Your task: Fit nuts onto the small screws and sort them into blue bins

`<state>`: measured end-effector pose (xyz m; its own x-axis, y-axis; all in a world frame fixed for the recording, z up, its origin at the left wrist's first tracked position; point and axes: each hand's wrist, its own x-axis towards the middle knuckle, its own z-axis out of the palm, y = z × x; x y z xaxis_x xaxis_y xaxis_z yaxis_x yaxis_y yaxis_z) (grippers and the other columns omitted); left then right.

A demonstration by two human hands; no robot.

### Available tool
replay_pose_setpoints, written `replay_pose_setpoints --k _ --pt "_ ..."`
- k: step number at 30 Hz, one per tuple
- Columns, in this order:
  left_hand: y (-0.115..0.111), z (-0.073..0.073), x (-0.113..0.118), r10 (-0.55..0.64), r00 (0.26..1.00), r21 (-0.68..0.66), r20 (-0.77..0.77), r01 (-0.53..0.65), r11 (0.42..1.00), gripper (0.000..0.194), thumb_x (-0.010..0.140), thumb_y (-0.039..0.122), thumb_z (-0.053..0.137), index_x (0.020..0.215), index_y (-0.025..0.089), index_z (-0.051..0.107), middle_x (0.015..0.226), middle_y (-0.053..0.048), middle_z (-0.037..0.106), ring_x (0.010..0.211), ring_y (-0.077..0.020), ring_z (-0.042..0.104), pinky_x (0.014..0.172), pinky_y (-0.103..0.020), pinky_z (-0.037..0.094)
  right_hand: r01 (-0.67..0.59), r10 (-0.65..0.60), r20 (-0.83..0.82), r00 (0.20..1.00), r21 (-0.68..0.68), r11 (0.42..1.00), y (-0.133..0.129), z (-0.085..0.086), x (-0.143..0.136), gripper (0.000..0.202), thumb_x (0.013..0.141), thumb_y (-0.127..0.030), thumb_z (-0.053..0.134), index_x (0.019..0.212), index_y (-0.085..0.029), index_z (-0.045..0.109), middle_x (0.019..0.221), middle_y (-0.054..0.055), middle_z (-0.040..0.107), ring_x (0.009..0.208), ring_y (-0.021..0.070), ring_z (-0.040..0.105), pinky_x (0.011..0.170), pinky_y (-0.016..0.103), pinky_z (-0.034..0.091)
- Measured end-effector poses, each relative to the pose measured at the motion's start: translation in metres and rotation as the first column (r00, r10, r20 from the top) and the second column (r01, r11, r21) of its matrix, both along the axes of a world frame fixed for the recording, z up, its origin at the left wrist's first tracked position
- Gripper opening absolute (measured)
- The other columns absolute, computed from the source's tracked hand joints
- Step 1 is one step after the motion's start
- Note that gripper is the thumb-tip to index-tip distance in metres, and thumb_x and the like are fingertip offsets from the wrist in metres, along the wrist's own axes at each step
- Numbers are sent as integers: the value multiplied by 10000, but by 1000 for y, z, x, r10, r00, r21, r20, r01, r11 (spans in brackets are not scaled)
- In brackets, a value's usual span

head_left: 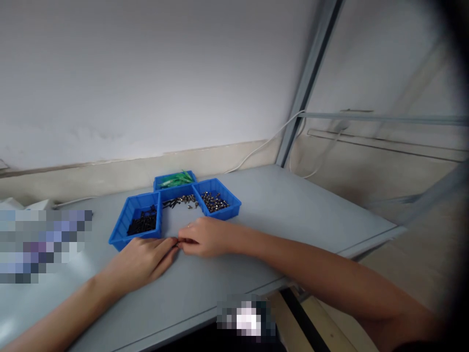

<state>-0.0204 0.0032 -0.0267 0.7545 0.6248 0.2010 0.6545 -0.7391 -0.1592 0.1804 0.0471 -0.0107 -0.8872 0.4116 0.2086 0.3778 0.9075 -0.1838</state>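
Observation:
My left hand [150, 258] and my right hand [205, 238] meet fingertip to fingertip over the grey table [205, 281]. Both are closed in a pinch around something small and dark, too small to name. A blue bin [119, 227] with black parts [142, 223] lies just beyond my left hand. Beyond my right hand is another blue bin [234, 208] holding small metal parts [215, 201]. Between and behind them, a third blue bin [158, 182] contains green pieces [176, 179]. Loose black and metal parts [183, 199] lie on the table between the bins.
A grey metal frame post [306, 88] rises at the table's back right corner. A white cable [256, 148] runs along the wall [146, 78]. At the left edge of the table lies a blurred-out item [40, 244]. The table's front edge is close to my body.

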Motion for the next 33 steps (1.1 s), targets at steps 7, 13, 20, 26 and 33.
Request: replay_pose_setpoints --k 7,13,20,26,33 --pt "1 0 1 28 1000 -13 8 -28 1000 285 928 309 294 883 181 544 651 -6 605 575 -170 615 522 -292 468 -9 9 -28 1000 -21 1000 -1 -1 1 172 839 -235 449 788 -163 597 686 7 609 589 108 486 547 233 308" --pt "1 -1 1 30 998 21 60 -32 999 281 932 316 295 890 176 534 650 -2 615 572 -154 624 501 -259 457 -15 14 -23 1000 -29 999 -1 0 1 167 836 -223 452 766 -159 589 685 11 607 586 106 481 548 231 309" --pt "0 -2 0 17 998 28 53 -18 999 285 939 296 280 918 176 538 655 -2 618 568 -160 625 506 -275 464 3 -3 -9 1000 6 1000 0 -1 0 170 834 -232 448 770 -157 585 669 11 606 575 109 488 539 235 309" --pt "1 1 3 -4 999 7 48 4 1000 307 938 280 257 951 167 542 640 -8 612 551 -161 614 498 -277 454 -5 7 -30 1000 62 998 1 -5 0 163 808 -258 470 735 -157 575 651 8 607 570 117 498 536 241 312" --pt "-2 1 3 48 991 -35 123 -44 998 254 910 323 347 982 160 527 615 6 593 521 -133 586 480 -239 434 9 -6 -44 999 59 998 2 -4 0 171 819 -258 457 727 -162 565 645 3 598 573 116 499 544 238 322"
